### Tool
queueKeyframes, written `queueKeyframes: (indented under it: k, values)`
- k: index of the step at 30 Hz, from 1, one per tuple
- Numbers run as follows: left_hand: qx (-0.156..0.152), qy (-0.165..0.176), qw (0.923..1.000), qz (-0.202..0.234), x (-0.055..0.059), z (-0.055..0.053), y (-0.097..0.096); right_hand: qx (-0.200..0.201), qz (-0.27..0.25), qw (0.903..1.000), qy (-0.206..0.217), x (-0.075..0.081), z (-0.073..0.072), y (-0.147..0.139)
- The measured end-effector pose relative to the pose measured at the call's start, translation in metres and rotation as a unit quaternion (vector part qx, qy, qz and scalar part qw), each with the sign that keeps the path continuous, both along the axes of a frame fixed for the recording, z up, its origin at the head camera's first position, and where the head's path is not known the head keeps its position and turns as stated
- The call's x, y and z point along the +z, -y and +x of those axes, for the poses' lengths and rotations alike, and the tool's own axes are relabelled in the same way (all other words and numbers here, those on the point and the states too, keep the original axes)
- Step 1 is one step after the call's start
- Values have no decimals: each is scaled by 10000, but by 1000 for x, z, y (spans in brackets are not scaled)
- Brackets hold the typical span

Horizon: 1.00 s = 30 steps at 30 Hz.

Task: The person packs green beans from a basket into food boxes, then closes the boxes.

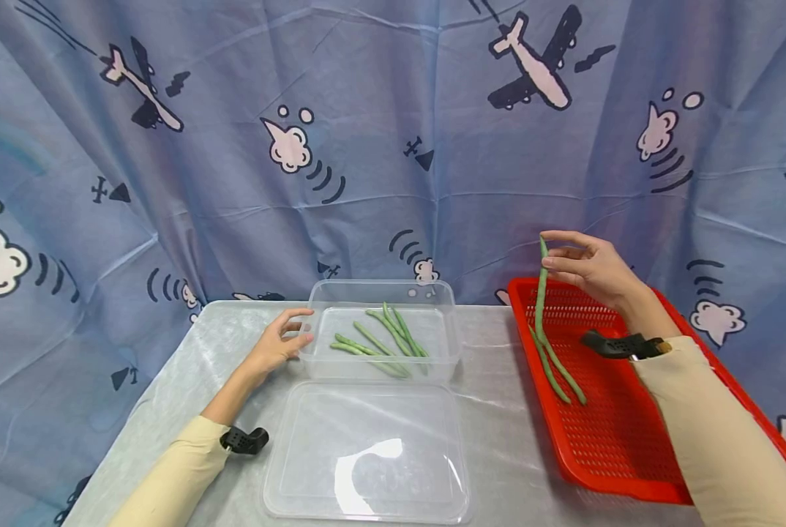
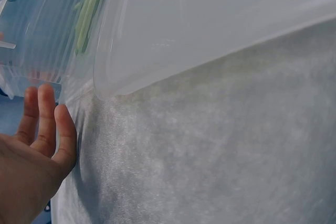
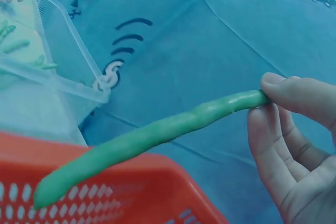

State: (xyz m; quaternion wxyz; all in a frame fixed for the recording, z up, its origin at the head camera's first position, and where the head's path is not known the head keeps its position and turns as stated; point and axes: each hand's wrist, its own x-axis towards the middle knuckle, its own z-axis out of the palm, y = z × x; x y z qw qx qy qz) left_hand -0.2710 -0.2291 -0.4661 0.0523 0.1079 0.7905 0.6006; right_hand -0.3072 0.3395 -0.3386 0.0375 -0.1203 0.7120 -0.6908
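Note:
My right hand [image 1: 590, 267] pinches one end of a long green bean [image 3: 152, 135] between thumb and fingers. The bean hangs down over the left side of a red basket [image 1: 518, 293]. Below its lower end, green beans [image 1: 558, 377] lie in the basket; the overlap partly hides where each begins. My left hand [image 1: 279, 342] is at the left end of a clear plastic container [image 1: 380, 369], its fingers loosely bent against or close to the wall. Several green beans [image 1: 393, 333] lie inside that container. In the left wrist view, the left fingers [image 2: 46, 124] appear extended beside it.
A clear flat lid [image 1: 367, 446] lies on the pale-covered table [image 1: 498, 439] in front of the container. The basket stands at the table's right side. Behind the table hangs a blue curtain [image 1: 380, 146] with airplane prints.

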Motion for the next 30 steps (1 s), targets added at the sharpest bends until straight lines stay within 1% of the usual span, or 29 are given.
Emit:
queueKeyframes:
  k: [6,10,13,20,24,30]
  values:
    - [3,-22,10000,52,0,1,1,273,6,9996,-26,5,-8,25]
    - [-28,-30,9999,136,-1,-1,1,362,-64,9993,19,8,-13,45]
    - [11,-7,9999,133,-1,-1,1,426,-11,9991,46,7,-16,64]
    - [56,44,9999,71,2,1,1,653,28,9978,147,-5,-28,112]
    - [53,88,9999,42,2,1,-1,724,174,9971,178,-13,-33,137]
    - [95,100,9999,-39,0,0,-1,933,187,9951,251,-23,-38,170]
